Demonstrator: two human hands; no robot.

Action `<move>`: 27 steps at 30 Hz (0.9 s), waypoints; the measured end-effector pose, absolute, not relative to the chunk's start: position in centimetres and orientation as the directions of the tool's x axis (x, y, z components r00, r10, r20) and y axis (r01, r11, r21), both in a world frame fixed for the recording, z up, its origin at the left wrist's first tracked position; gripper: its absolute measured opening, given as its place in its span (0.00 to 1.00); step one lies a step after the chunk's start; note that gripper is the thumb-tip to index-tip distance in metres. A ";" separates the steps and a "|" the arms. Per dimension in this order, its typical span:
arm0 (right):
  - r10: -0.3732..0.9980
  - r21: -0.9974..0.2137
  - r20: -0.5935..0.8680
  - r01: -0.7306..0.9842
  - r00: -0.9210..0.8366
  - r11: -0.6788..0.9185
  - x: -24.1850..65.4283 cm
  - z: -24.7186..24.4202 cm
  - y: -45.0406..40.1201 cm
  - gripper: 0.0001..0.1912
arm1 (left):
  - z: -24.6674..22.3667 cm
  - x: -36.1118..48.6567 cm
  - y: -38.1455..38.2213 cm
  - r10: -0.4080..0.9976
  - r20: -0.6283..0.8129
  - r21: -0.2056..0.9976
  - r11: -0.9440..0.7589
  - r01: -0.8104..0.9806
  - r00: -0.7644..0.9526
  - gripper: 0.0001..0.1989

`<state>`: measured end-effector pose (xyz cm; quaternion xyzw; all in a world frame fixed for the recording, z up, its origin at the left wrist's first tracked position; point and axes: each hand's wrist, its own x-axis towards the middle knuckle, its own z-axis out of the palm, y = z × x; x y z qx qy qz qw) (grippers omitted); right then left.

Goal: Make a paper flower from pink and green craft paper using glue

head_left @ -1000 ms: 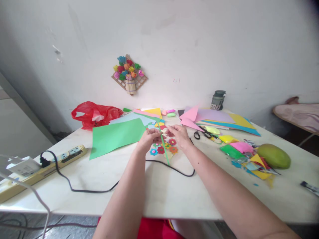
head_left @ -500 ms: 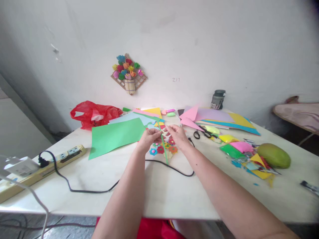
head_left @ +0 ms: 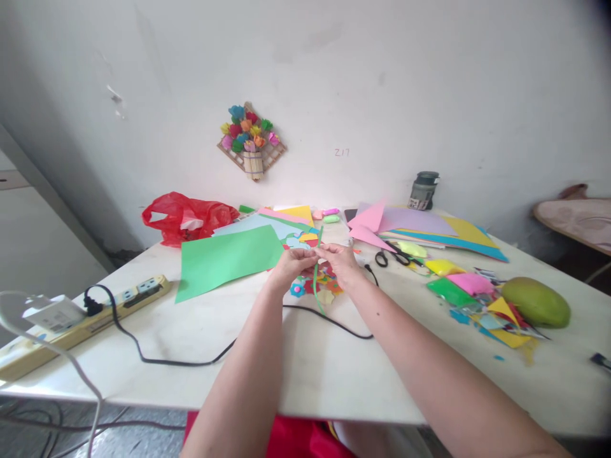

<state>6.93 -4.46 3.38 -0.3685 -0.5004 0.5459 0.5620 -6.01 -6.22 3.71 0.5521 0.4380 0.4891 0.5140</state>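
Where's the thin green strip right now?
In the head view, the green strip is just below and right of centre, where the left hand and right hand meet, beside colourful flower cutouts.

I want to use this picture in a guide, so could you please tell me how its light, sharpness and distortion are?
Head view: soft light, faint shadows on the white table; head view: the green strip and loose flowers look slightly blurred, the bottle label hard to read; head view: the wide lens seems to stretch the right forearm, and the upper right corner is dark.
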 end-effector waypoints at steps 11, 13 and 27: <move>0.991 -0.992 0.041 -0.122 -0.124 0.025 4.9 5.1 -4.3 0.04 | 4.7 -10.2 -5.7 0.327 -0.001 0.912 -0.387 -0.135 -0.945 0.08; 0.988 -0.997 0.003 -0.075 -0.157 -0.009 4.2 5.2 -4.2 0.06 | 4.6 -10.7 -5.7 0.331 -0.078 0.916 -0.349 -0.199 -0.940 0.08; 0.966 -0.990 -0.039 -0.122 -0.257 -0.073 3.5 4.4 -3.9 0.05 | 2.3 -12.6 -3.7 0.214 0.085 0.943 -0.331 0.010 -0.973 0.13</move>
